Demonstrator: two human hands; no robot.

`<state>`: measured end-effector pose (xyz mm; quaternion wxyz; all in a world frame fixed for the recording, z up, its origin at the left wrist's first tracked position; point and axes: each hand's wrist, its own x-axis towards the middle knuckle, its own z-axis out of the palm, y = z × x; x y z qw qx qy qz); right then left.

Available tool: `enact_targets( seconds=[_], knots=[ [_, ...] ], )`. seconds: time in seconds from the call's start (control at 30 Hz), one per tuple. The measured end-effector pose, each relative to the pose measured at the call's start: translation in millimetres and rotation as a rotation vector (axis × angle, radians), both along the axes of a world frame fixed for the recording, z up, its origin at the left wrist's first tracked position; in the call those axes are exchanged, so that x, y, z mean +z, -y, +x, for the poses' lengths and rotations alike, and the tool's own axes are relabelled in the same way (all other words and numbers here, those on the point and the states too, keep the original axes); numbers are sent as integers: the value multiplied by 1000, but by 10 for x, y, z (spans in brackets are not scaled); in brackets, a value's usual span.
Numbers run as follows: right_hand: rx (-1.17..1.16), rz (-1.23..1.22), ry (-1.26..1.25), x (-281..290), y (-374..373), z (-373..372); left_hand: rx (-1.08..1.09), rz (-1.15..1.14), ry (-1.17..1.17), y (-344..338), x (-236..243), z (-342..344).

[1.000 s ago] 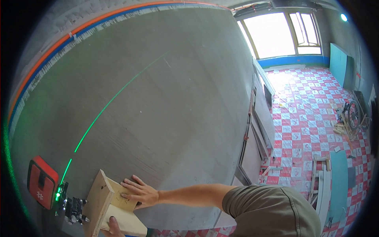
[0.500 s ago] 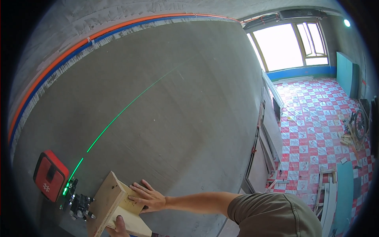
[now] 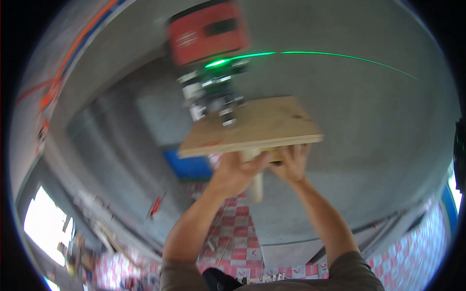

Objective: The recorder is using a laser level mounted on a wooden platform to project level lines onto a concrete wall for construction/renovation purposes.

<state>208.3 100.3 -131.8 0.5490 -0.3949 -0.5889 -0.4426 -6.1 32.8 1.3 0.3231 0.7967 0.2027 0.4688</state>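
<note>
Plywood shelf (image 3: 252, 127) overhead against grey wall (image 3: 369, 126), long axis left-right, red laser level (image 3: 208, 34) at its far-left corner; left hand (image 3: 236, 173) clamped on wooden bracket (image 3: 256, 175) underneath, right hand (image 3: 291, 162) gripping the near edge.

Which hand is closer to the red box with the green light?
Left. The left hand grips under the plywood board below the red laser box; the right hand is farther right.

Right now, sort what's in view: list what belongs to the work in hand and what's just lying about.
In hand:
- wooden shelf board
- its wooden bracket
- red laser level standing on the board
- left hand and right hand under the board

Lying about:
- blue panel
- scraps on the tiled floor
</note>
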Motion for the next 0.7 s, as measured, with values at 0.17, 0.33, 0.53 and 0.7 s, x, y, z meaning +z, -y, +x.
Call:
enact_targets(
  seconds=[0.17,0.33,0.53,0.7],
  knots=[
    [-95,-118,12,27,-58,-273,-26,25,-30,73,182,-262],
    [-87,-132,10,-57,-119,-239,18,194,76,76,137,-205],
    [-112,-151,2,-47,-79,-190,-56,105,-38,69,166,-200],
    [-105,-119,7,-29,-101,-216,-22,140,58,54,135,-175]
  ],
)
